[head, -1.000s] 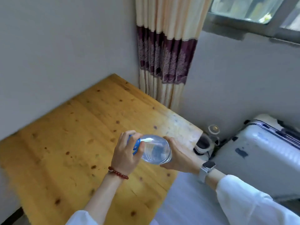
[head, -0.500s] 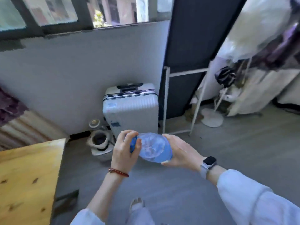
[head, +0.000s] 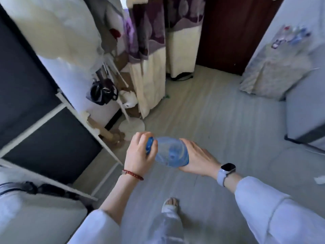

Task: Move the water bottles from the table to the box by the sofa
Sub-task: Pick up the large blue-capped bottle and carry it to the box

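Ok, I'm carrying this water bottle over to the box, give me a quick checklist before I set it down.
1. Bottle held: ok. The water bottle lies sideways between both hands.
2. Left hand on the blue cap end: ok.
3. Right hand supporting the base: ok, though the fingers look loosely spread.
4. Cap tight: cannot tell, the left hand covers it.
5. Floor ahead clear: ok in the middle; a fan base sits off to the left.
6. Box in sight: not ok, no box shows yet; only what looks like the sofa edge on the right.

Soft daylight, motion blur esp. left, wide-angle edge distortion.
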The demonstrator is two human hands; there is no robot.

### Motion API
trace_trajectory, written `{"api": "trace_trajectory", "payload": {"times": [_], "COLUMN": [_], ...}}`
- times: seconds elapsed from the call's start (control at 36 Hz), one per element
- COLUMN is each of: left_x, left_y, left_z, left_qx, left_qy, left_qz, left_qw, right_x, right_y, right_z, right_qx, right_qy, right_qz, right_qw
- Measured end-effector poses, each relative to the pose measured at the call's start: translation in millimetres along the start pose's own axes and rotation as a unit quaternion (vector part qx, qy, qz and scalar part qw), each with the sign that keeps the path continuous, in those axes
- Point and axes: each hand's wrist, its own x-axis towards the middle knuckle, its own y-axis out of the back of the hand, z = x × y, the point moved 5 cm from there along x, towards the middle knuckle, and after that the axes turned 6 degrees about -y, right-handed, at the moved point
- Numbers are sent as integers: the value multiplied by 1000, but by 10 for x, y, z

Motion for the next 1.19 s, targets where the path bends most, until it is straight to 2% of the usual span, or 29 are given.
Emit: {"api": "trace_trajectory", "payload": {"times": [0.33,0.47,0.64,0.83,1.19], "left_x": [2586,3486,4676,6012,8383], "left_y": [-2059,-3078,-4317,-5379,-7560], "left_z": [522,813,1276,1763,2106], "left_qx": [-90,-112,-137,-147,-174], "left_qy": [-121,-139,-156,-173,-218], "left_qz": [-104,-128,-146,-155,-178], "left_qw": [983,976,967,961,944], "right_x": [1306,1885,2605,3372,5167], "right_y": [1551,2091,3018,4135,5564], "right_z": [1909,2953,4169,5255,7277], "right_qx": [85,91,120,139,168], "right_qy": [-132,-174,-185,-192,-225], "right_qz": [96,120,135,157,179], "right_qw": [983,973,966,959,943]}}
